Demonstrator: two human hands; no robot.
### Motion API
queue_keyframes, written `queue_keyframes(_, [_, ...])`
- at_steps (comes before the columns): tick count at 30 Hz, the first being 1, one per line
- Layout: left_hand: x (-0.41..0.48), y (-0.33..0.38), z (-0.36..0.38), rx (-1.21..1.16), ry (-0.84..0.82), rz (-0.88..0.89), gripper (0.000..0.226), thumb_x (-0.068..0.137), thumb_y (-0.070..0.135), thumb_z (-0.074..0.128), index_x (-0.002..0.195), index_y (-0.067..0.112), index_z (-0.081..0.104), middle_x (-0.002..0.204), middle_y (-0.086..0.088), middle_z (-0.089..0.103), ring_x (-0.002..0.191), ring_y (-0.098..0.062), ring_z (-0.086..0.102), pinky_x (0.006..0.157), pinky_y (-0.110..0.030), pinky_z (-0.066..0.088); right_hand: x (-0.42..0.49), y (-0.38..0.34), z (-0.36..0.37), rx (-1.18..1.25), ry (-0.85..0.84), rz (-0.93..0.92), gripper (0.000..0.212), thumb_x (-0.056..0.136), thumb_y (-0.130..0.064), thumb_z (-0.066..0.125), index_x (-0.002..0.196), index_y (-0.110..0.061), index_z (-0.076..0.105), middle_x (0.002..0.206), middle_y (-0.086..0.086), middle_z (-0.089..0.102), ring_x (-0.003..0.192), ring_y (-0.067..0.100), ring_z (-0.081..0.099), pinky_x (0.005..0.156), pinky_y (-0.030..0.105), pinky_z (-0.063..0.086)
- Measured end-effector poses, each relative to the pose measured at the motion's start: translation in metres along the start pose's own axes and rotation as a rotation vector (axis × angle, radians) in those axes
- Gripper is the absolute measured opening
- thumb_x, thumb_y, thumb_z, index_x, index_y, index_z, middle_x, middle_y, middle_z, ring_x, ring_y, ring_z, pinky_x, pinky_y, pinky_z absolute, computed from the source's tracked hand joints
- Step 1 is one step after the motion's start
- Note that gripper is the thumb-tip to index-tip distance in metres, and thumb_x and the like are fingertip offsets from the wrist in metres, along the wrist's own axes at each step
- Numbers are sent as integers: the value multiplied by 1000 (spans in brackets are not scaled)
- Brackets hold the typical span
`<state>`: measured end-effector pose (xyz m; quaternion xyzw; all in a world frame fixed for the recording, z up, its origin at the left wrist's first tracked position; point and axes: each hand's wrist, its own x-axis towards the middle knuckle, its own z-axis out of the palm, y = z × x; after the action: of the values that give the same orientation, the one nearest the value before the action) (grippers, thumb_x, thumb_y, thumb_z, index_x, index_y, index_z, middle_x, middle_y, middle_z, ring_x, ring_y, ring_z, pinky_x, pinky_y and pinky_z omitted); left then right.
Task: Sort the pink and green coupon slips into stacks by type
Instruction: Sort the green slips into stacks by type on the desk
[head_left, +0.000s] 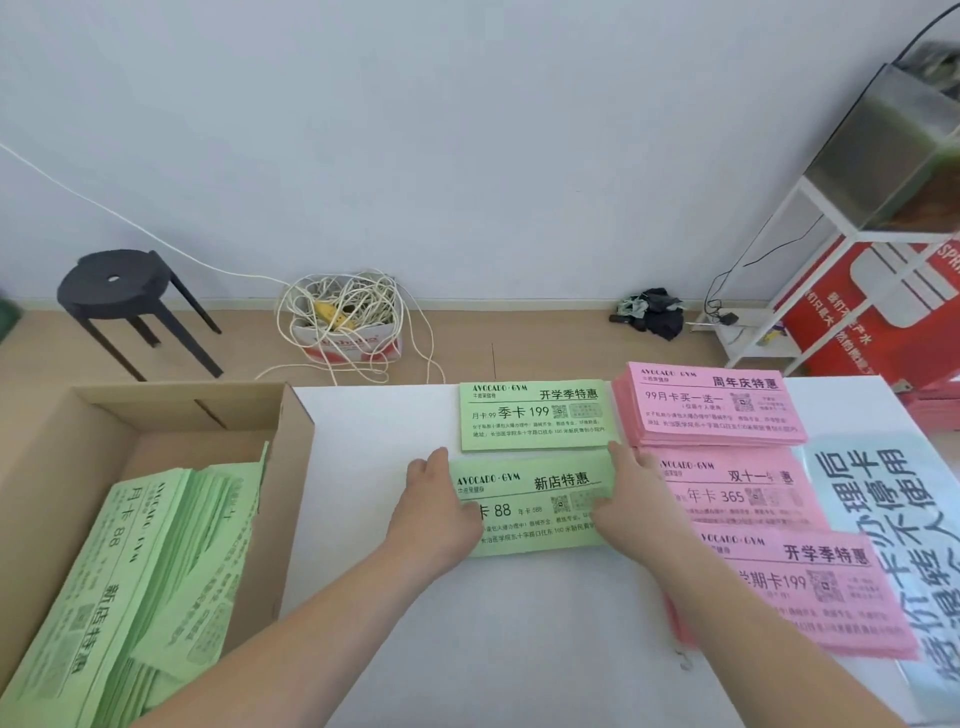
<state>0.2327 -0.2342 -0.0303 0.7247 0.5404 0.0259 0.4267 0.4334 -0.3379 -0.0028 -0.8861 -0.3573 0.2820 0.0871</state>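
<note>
Alignment matters here: left hand (439, 506) and right hand (631, 499) rest flat, fingers straight, on the two ends of the near green stack (535, 512) mid-table, just beside the far green stack (535, 418), so even inward nudges should square its edges.
</note>
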Motion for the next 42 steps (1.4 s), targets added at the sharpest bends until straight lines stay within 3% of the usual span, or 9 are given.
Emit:
queue_keyframes(3, [-4,-2,-10,248,-69,111,107,74,59,75,157,28,14,142,7,29,132,-18,39,104,-35,45,2,2,0,-194,-110,-8,103,79,-35,80,158,-29,13,158,11,22,128,33,53,98,43,51])
queue_keyframes(6, [-15,-8,-7,463,-155,166,124,66,65,72,160,30,-2,149,9,21,137,-18,27,108,-36,43,0,4,7,-317,-168,9,125,70,-45,87,158,-36,-1,158,12,24,139,33,39,99,47,49])
queue_keyframes(10, [-15,-17,8,472,-60,225,106,81,52,67,161,27,1,153,7,22,134,-18,25,109,-30,40,0,6,15,-340,-66,-28,103,77,-45,80,154,-35,13,141,1,40,131,24,39,80,36,40])
queue_keyframes(20, [-4,-17,15,460,-39,288,78,92,48,61,157,28,21,155,5,31,128,-19,32,108,-27,36,0,5,18,-315,-53,14,72,86,-29,72,145,-33,32,133,1,43,124,24,41,74,34,36])
queue_keyframes(27, [-3,-10,25,429,-17,282,66,88,48,63,145,29,33,129,9,43,113,-16,35,95,-33,47,-4,3,21,-407,4,17,51,89,-20,64,135,-25,42,135,11,36,122,26,43,73,33,37])
queue_keyframes(31, [-2,-8,24,424,-30,262,63,86,48,65,140,27,39,124,10,45,112,-16,38,94,-33,48,-6,-1,18,-452,-8,-5,50,91,-22,66,136,-21,43,144,14,30,129,28,38,79,33,43])
queue_keyframes(35, [-10,-6,16,330,-79,264,82,82,51,71,151,29,34,145,11,40,133,-17,39,108,-31,40,-17,-11,13,-543,-19,-28,63,90,-21,66,145,-13,36,159,24,14,144,36,27,106,39,44])
queue_keyframes(38, [-32,-4,-13,141,-117,286,79,86,52,72,154,30,38,154,16,39,135,-4,43,114,-27,37,-29,-36,5,-511,17,-121,59,91,-42,68,139,-20,43,151,9,33,136,27,39,96,40,46])
queue_keyframes(42, [-71,-8,-74,-93,-64,289,37,90,41,73,126,37,65,120,22,65,99,11,62,90,-21,53,-52,-87,6,-56,-27,-269,55,90,-59,65,138,-35,55,138,-16,55,125,7,55,97,37,51])
